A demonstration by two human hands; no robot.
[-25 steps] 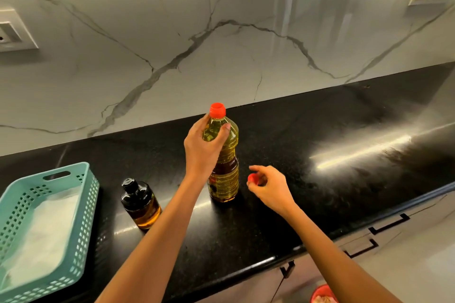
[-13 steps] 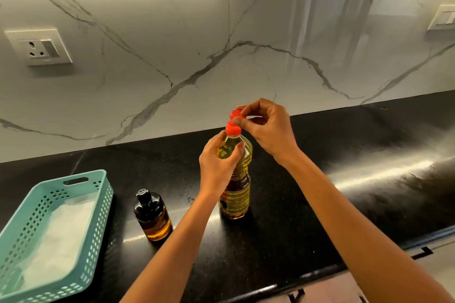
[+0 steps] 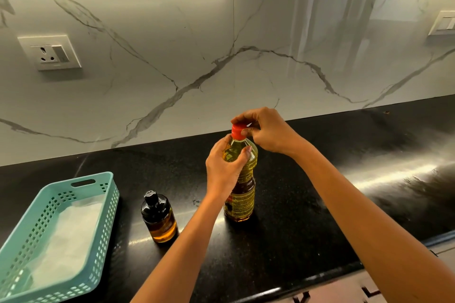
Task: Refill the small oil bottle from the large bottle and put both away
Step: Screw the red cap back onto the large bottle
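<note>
At the middle of the dark surface we have the large bottle standing upright, left hand wrapped round its shoulder, right hand fingers pinched on the red cap. Capping, we judge (small bottle stands just left, lidded). Next: both into the teal basket, we reckon.

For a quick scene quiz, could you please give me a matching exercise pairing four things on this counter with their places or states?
1. large bottle
2. small bottle
3. basket
4. red cap

a. far left on the counter
b. pinched by the right hand
c. standing free, black top on
d. held at the shoulder by the left hand

Pairs: 1-d, 2-c, 3-a, 4-b
</note>
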